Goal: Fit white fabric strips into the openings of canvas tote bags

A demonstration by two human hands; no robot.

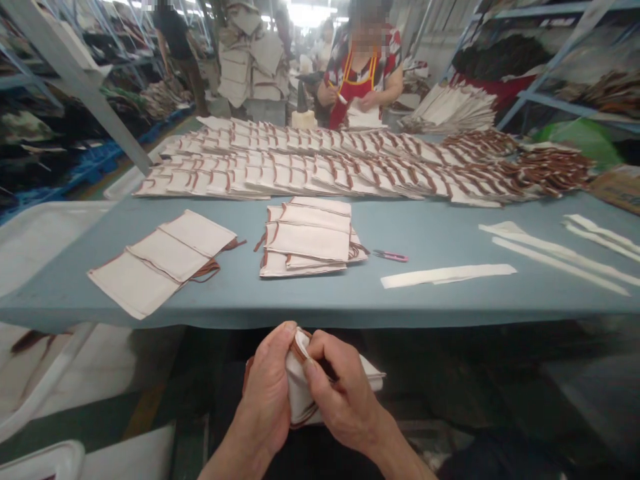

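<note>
Cream cloth (300, 397) gathered between our left hand (269, 387) and right hand (345, 390)
Both grip it, the right pinching its brown edging (299, 351); the pale fabric looks folded and puckered, a plain corner showing beyond the right hand.

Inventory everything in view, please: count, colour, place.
Cloth spread: too many to count, cream with brown edging, far side of table
Cloth stack: several pieces, cream/brown, table centre
Left cloth pieces: overlapping, cream/brown, table left
Snips: 1, pink-handled, right of stack
Strips: several, white, table right
Table: 1, blue-grey top, centre
Green item: 1, green, far right
Shelving: both sides, blue framing on right
Co-worker: 1, red apron, behind table; others blurred beyond
Held cloth piece: cream/brown, between hands
Left hand: 1, bare, foreground
Right hand: 1, bare, foreground
</note>
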